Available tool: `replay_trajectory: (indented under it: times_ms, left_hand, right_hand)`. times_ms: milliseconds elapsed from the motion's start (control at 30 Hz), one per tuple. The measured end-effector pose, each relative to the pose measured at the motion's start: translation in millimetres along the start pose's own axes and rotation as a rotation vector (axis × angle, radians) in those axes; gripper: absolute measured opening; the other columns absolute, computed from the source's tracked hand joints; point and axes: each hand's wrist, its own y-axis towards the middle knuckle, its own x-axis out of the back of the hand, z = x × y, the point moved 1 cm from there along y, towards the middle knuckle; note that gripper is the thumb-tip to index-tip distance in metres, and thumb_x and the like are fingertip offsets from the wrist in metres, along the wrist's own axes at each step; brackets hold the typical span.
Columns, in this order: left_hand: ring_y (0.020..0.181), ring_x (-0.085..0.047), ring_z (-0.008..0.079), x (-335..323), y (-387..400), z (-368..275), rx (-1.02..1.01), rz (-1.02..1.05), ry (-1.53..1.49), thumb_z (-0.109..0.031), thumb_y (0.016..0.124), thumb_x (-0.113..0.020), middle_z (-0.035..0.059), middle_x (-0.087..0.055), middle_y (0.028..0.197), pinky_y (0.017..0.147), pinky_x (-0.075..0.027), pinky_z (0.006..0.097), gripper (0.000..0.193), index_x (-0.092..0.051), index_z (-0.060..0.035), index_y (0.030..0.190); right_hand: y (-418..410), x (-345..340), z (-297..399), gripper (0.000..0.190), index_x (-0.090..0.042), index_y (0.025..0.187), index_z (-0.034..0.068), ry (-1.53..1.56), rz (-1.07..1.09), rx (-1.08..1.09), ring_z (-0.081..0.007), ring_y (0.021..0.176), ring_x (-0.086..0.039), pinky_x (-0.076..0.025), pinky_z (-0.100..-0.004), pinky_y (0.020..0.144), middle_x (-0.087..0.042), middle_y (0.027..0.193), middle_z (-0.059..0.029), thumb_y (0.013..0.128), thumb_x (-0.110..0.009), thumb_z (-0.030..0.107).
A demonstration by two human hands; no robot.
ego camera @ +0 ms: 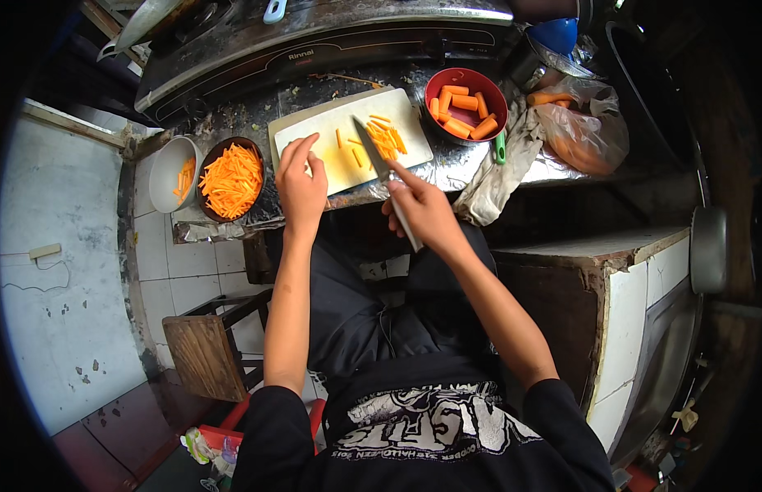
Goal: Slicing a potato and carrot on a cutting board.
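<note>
My right hand [421,209] grips a kitchen knife [370,146] by its handle, with the blade angled over a white cutting board [319,138]. Just right of the blade lies a loose pile of carrot sticks [386,138], and a few single sticks are scattered to its left. At the board's left edge, my left hand [301,181] holds nothing, its fingers apart. Beyond it a dark bowl [258,150] is heaped with cut carrot sticks, beside a white bowl [162,166] with fewer sticks. A red bowl [431,86] right of the board contains several peeled carrot pieces.
A Rinnai gas stove [332,43] spans the back. On the right are a green-handled tool [500,149], a crumpled cloth [501,178] and a plastic bag [593,132] with carrots. A wooden stool [202,357] stands lower left; a tiled counter [627,320] is at right.
</note>
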Motion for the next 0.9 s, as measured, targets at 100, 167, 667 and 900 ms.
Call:
replay_trajectory:
  times_ms: [100,167,667,900]
  left_hand:
    - [0.086,-0.068,0.0243,6,-4,-9,0.070,-0.083,-0.020,0.003,0.091,-0.055,0.0121,-0.067,0.102,0.068,-0.053,0.0339,0.030,-0.071,-0.0052,0.115]
    - [0.085,-0.065,0.0196,10,-8,-16,0.092,-0.059,0.009,0.005,0.091,-0.054,0.0095,-0.064,0.095,0.068,-0.053,0.0305,0.033,-0.072,-0.0055,0.117]
    - [0.095,-0.071,0.0326,169,61,151,0.143,-0.031,0.408,-0.006,0.089,-0.062,0.0166,-0.070,0.110,0.081,-0.056,0.0402,0.027,-0.073,-0.0048,0.114]
    - [0.096,-0.070,0.0382,160,95,211,0.482,0.390,0.616,-0.017,0.084,-0.069,0.0232,-0.072,0.099,0.085,-0.056,0.0429,0.019,-0.076,-0.0037,0.096]
  right_hand:
    - [10,-22,-19,0.041,-0.061,0.135,0.006,-0.555,-0.088,0.523,-0.0201,0.070,-0.072,-0.057,-0.0355,0.071,-0.074,0.088,-0.0171,0.096,-0.065,0.015]
    - [10,-38,-27,0.038,-0.064,0.129,0.004,-0.665,-0.119,0.511,-0.0350,0.078,-0.073,-0.057,-0.0402,0.075,-0.073,0.096,-0.0223,0.093,-0.068,0.013]
    - [-33,-40,-26,0.044,-0.059,0.136,0.008,-0.629,-0.170,0.585,-0.0385,0.069,-0.067,-0.054,-0.0462,0.066,-0.066,0.077,-0.0209,0.093,-0.067,0.011]
    - [-48,-22,-19,0.039,-0.063,0.133,0.006,-0.614,-0.237,0.393,-0.0290,0.061,-0.067,-0.050,-0.0339,0.060,-0.067,0.078,-0.0223,0.095,-0.066,0.008]
